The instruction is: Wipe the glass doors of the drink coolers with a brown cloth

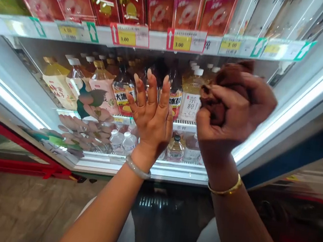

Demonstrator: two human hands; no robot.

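Note:
My left hand [153, 116], with a pale bangle at the wrist, is raised with its fingers spread in front of the glass of a lit drinks fridge. Nothing is in it, and whether the palm touches the glass I cannot tell. To its right, my right hand [240, 111] is closed around a crumpled dark brown cloth [218, 110], parts of which stick out above and between the fingers. A gold bangle circles that wrist. Behind the hands, bottles such as a white-capped tea bottle [194, 95] stand on the middle shelf.
Red drink cartons [160, 9] fill the upper shelf above a strip of price tags [125, 37]. Small bottles [175, 148] stand at the bottom. A leaf-and-petal decal [92, 100] covers the lower left glass. A red frame [18, 165] runs along the left, above brown floor [19, 205].

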